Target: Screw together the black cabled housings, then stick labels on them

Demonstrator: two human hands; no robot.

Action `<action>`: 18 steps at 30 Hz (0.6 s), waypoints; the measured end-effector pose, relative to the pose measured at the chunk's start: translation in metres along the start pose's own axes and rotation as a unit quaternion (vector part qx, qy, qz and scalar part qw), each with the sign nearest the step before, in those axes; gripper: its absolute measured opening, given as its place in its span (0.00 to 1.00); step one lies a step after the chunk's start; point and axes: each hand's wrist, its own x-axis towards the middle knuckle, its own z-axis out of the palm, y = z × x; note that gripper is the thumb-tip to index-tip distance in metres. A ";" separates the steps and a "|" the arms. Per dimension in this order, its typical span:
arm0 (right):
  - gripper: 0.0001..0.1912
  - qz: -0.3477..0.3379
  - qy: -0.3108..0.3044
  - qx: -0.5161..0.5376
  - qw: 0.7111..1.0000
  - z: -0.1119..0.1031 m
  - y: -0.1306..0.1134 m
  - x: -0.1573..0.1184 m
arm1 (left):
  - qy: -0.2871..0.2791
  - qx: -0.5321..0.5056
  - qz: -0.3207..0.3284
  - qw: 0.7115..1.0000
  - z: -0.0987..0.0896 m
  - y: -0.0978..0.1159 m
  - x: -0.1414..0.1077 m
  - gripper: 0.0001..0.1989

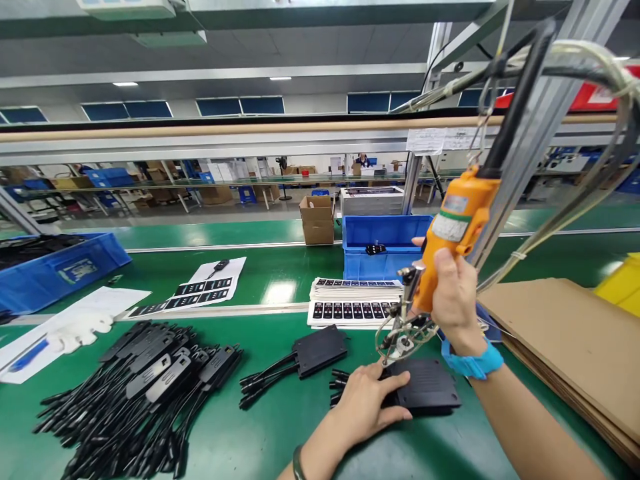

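My right hand (456,297) is wrapped round an orange electric screwdriver (443,233) that hangs from a hook and cord. The tool's lower end, with a metal fixture and thin clear tubes (403,327), is over a flat black plastic box (425,387) with short cables. My left hand (367,403) grips the near left part of that box, thumb across its top, holding it on the green bench. Whether the bit touches a screw is hidden. Just left lies a second black box (320,350) with cables.
A pile of black cabled parts (145,380) lies at left, near a white glove (80,333). Label sheets (353,310) are stacked before a blue bin (385,263). Another blue bin (95,260) stands far left. Cardboard sheets (565,333) lie at right, below a metal post (530,147).
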 end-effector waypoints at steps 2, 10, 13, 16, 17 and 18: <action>0.22 0.026 -0.005 -0.005 1.000 -0.001 0.013 -0.009 | 0.000 0.012 -0.006 1.000 -0.002 0.002 -0.001 0.32; 0.19 0.030 -0.013 -0.018 0.999 0.000 0.025 -0.024 | 0.006 -0.002 -0.007 1.000 0.000 0.001 0.001 0.32; 0.19 0.035 -0.017 -0.017 0.999 0.001 0.026 -0.027 | 0.009 -0.004 -0.012 1.000 0.001 0.001 0.001 0.32; 0.21 0.032 -0.029 -0.015 0.999 0.003 0.028 -0.031 | 0.018 -0.010 -0.016 1.000 0.003 0.000 0.000 0.31; 0.21 0.030 -0.033 -0.016 0.999 0.004 0.029 -0.032 | 0.020 -0.014 -0.017 1.000 0.004 0.000 0.000 0.31; 0.22 0.028 -0.036 -0.017 0.999 0.005 0.029 -0.032 | 0.021 -0.017 -0.018 0.999 0.005 0.000 -0.001 0.31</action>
